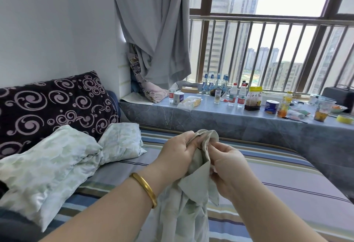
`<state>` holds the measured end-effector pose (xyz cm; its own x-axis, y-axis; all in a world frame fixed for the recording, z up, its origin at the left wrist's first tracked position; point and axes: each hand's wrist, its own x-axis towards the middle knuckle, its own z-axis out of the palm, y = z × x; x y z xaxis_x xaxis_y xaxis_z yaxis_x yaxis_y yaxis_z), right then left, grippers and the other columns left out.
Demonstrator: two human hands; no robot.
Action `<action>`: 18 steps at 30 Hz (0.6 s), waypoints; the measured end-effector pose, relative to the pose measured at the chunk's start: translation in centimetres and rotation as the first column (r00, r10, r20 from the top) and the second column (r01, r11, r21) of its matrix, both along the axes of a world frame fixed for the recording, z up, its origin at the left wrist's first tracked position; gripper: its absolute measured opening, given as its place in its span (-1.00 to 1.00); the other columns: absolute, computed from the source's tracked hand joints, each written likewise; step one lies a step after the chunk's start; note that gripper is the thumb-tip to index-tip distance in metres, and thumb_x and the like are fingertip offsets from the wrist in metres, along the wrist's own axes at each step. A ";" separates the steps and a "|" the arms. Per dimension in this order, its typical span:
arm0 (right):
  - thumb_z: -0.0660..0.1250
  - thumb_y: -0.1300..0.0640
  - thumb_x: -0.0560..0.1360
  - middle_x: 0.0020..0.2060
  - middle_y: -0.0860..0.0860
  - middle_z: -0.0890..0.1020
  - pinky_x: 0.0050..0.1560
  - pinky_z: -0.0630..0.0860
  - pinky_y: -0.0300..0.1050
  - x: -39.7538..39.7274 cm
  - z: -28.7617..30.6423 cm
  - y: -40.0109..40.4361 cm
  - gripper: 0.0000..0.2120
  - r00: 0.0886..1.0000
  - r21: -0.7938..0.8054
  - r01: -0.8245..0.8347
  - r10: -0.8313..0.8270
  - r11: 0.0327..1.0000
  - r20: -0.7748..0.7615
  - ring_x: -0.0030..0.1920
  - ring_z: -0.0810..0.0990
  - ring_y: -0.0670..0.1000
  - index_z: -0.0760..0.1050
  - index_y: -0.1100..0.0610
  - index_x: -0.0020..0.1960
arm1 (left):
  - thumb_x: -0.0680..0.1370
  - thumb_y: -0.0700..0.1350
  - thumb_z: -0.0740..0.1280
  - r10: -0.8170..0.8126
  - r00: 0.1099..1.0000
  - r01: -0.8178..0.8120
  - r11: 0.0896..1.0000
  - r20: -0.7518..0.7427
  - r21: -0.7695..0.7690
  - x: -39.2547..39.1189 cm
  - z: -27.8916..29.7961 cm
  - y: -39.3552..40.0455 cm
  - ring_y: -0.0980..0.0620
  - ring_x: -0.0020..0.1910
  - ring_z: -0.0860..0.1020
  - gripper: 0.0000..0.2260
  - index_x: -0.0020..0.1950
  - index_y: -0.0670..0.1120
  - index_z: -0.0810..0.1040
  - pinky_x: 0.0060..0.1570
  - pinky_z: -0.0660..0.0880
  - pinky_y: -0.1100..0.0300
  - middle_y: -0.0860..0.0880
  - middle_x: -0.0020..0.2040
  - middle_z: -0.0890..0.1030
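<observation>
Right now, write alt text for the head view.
The left hand and right hand grip a pale green cloth above a striped bed; a gold bangle circles the left wrist. Pillows lie nearby; bottles crowd the window ledge.

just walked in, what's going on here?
A person holds a pale green cloth up over a striped bed with both hands. The left hand, with a gold bangle on its wrist, grips the bunched top edge. The right hand pinches the fabric right beside it. The rest of the cloth hangs down. A pillow in similar fabric lies untouched on the bed.
</observation>
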<state>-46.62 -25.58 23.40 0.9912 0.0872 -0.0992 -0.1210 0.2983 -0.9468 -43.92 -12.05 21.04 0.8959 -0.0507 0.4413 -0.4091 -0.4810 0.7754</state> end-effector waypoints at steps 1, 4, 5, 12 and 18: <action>0.40 0.20 0.53 -0.34 0.16 0.70 -0.30 0.63 -0.06 0.2 0.0 -0.3 -0.75 0.995 -0.188 0.068 -0.053 0.980 0.081 -0.35 0.65 0.04 0.72 0.08 -0.30 | 0.62 0.19 0.21 0.002 0.998 -0.003 1.000 -0.058 -0.024 -0.1 0.1 -0.2 0.14 -0.34 0.42 -0.60 -0.34 0.03 0.47 -0.23 0.39 0.19 0.18 -0.46 0.45; 0.37 0.15 0.53 -0.27 -0.01 0.68 -0.11 0.55 -0.10 0.6 -0.3 -0.5 -0.80 0.876 -0.634 0.393 -0.060 0.666 0.479 -0.19 0.61 -0.03 0.70 0.00 -0.22 | 0.51 0.43 0.15 0.034 0.970 -0.056 0.995 -0.242 -0.086 -0.8 0.8 -1.2 0.19 -0.51 0.38 -0.42 -0.55 0.08 0.45 -0.43 0.31 0.37 0.15 -0.60 0.37; 0.37 0.16 0.53 -0.25 -0.06 0.64 -0.14 0.47 -0.20 0.6 -0.4 -0.4 -0.83 0.818 -0.656 0.476 -0.022 0.586 0.575 -0.19 0.56 -0.10 0.71 0.01 -0.15 | 0.49 0.44 0.17 0.054 0.961 -0.081 0.993 -0.270 -0.088 -0.8 1.0 -1.5 0.18 -0.56 0.33 -0.40 -0.57 0.05 0.45 -0.49 0.26 0.36 0.14 -0.63 0.32; 0.52 0.11 0.44 -0.29 -0.08 0.64 -0.14 0.44 -0.40 1.0 0.0 -0.8 -0.91 0.803 -0.616 0.430 0.033 0.660 0.596 -0.23 0.59 -0.10 0.73 -0.08 -0.20 | 0.61 0.19 0.23 0.015 0.924 -0.143 0.940 -0.382 -0.309 -0.3 1.5 -1.0 -0.05 -0.43 0.26 -0.55 -0.28 -0.13 0.40 -0.34 0.18 0.11 -0.13 -0.42 0.29; 0.41 0.18 0.51 -0.47 0.08 0.66 -0.54 0.53 -0.22 0.6 2.4 -0.5 -0.70 0.987 0.140 -0.038 0.059 0.989 -0.150 -0.55 0.61 -0.01 0.70 0.21 -0.37 | 0.61 0.19 0.23 -0.102 0.969 -0.001 0.908 -0.224 -0.418 -1.1 2.7 -1.5 -0.16 -0.21 0.49 -0.50 0.01 -0.26 0.62 -0.10 0.46 -0.11 -0.20 -0.18 0.56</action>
